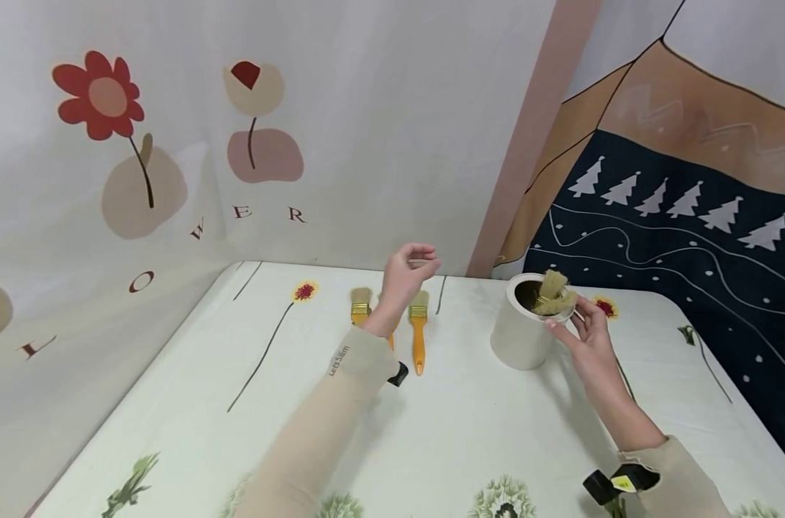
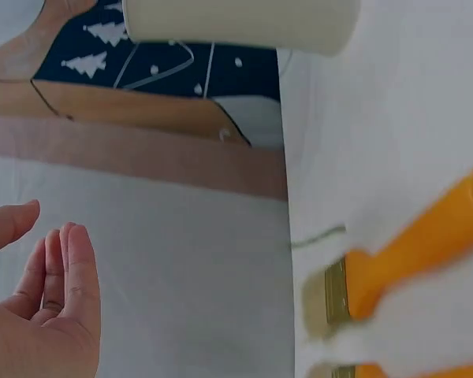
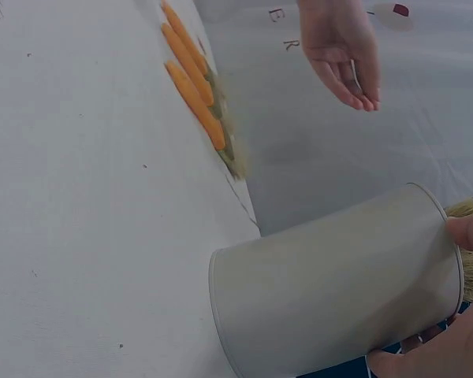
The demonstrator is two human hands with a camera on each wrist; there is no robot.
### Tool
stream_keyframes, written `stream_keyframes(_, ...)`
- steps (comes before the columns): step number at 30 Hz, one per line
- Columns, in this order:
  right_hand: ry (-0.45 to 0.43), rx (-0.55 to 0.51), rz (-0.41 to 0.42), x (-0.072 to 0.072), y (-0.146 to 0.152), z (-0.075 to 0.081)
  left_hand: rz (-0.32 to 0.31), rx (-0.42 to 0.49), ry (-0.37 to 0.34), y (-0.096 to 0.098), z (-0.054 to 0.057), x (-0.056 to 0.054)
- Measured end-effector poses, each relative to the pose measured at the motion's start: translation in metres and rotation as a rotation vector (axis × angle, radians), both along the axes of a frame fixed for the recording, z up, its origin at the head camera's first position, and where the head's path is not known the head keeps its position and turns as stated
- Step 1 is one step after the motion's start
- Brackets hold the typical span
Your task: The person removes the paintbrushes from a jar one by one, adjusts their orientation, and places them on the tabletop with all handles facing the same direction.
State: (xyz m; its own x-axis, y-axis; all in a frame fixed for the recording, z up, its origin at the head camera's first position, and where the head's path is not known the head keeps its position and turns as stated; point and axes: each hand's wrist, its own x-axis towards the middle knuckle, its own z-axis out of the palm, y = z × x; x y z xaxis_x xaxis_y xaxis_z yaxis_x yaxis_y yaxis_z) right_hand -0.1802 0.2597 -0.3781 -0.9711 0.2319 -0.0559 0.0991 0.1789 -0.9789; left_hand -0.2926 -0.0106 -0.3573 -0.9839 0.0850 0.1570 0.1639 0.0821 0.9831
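A pale cylindrical canister (image 1: pixel 518 342) stands on the table at the right. Bristle heads of paintbrushes (image 1: pixel 552 284) poke out of its open top; their handles are hidden inside. My right hand (image 1: pixel 591 356) grips the canister at its upper right side, thumb at the rim. Three paintbrushes with orange handles (image 3: pixel 193 106) lie side by side to the left of the canister. In the head view, my left wrist covers most of the middle one, beside the right-hand paintbrush (image 1: pixel 419 331). My left hand (image 1: pixel 405 280) is raised over them, fingers loosely bent and holding nothing.
A white flower-printed cloth (image 1: pixel 444 439) covers the table. Behind its far edge hangs a pale printed curtain (image 1: pixel 379 144), with a dark tree-patterned part (image 1: pixel 658 237) on the right. Black wrist devices (image 1: pixel 625 482) sit at both sleeves.
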Motion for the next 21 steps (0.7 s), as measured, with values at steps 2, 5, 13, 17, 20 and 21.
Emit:
stream_keyframes(2,0.002,-0.004,0.001,0.0,0.0,0.0,-0.017,-0.012,0.011,0.009,0.001,0.003)
stream_keyframes(5,0.007,-0.003,0.005,0.0,0.0,-0.001,-0.038,-0.026,0.039,0.023,0.002,0.007)
stream_keyframes(13,0.014,-0.009,0.02,-0.002,0.0,-0.003,-0.071,-0.039,0.07,0.05,-0.001,0.015)
stream_keyframes(17,0.003,0.002,0.019,-0.002,0.0,-0.003,-0.133,-0.026,0.088,0.06,-0.002,0.02)
stream_keyframes(20,-0.005,0.008,0.011,-0.002,0.0,-0.002,-0.18,-0.028,0.1,0.068,-0.002,0.024)
stream_keyframes(21,-0.004,0.007,0.009,-0.001,0.0,-0.002,-0.196,-0.027,0.102,0.071,-0.002,0.025)
